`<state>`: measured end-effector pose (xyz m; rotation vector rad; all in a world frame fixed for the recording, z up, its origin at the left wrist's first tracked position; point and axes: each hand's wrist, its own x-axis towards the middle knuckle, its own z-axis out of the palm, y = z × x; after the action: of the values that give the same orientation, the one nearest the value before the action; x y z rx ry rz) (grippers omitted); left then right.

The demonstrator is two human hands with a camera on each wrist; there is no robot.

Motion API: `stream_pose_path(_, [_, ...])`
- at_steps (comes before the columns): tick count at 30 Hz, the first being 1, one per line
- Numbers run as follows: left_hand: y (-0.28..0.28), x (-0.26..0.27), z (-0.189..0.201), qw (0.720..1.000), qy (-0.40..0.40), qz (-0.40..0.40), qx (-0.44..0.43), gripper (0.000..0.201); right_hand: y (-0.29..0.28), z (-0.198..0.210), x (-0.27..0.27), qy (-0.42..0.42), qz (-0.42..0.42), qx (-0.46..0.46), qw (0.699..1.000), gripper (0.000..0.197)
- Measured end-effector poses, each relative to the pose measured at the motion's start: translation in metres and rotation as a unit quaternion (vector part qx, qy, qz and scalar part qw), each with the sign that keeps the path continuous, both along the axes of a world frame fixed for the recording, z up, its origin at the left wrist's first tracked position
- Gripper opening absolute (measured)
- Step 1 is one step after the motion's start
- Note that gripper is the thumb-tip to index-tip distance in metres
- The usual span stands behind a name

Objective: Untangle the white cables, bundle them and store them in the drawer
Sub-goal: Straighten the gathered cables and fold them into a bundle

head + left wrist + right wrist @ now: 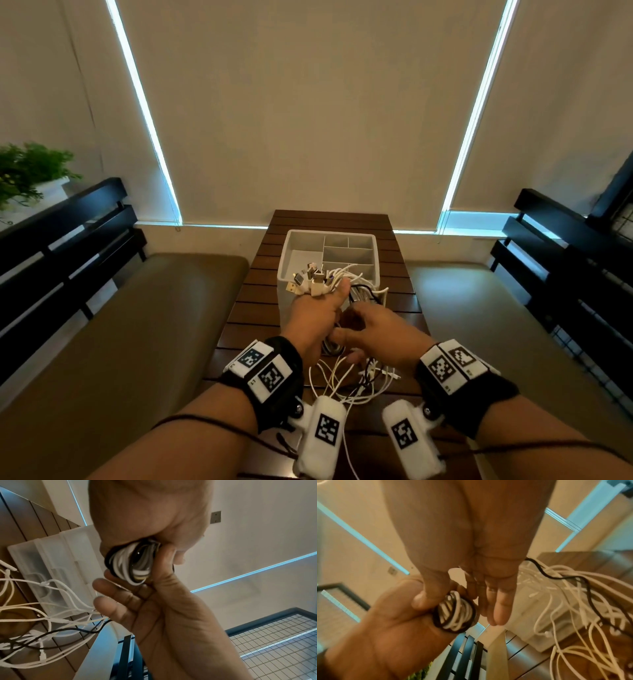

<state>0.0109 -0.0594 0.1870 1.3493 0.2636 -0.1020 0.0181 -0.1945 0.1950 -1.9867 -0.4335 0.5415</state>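
Head view: at lower centre of the frame the left hand (317,310) is clenched round a bundle of cables (317,279), whose plugs stick up out of the fist in front of the white divided tray (342,236). The tray stands on the slatted wooden table (400,274). The right hand (380,334) sits just beside the left, its thumb and fingers against the bundle's lower end. Loose white cables (342,380) with one black cable among them lie on the table below the hands.

Left wrist view: in mid-frame the left hand (145,520) grips the coiled bundle (132,563), white turns ringed by a black band. The right hand (154,608) comes from below, its thumb pressed on the bundle, its other fingers loosely straight. Loose cables (51,615) spread at lower left beside the tray (51,561).

Right wrist view: the right hand (479,561) fills the top, its thumb touching the bundle (457,612) held by the left hand (393,622) at lower left. Loose cables (573,608) trail at the right edge.
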Motion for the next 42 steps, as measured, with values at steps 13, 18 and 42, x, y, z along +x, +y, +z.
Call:
stream_pose_path(13, [0.006, -0.003, -0.007, 0.998, 0.009, -0.062, -0.032, 0.048, 0.001, -0.009, -0.001, 0.148, 0.006, 0.132, 0.98, 0.02])
stream_pose_path(18, [-0.003, -0.005, -0.003, 1.0, 0.008, -0.023, 0.001, 0.056, 0.01, 0.001, -0.002, 0.168, 0.086, 0.063, 0.98, 0.028])
stream_pose_path(42, [0.003, -0.014, 0.009, 0.998, -0.001, -0.064, 0.007, 0.042, 0.037, -0.005, -0.023, -0.174, 0.001, -0.133, 0.976, 0.04])
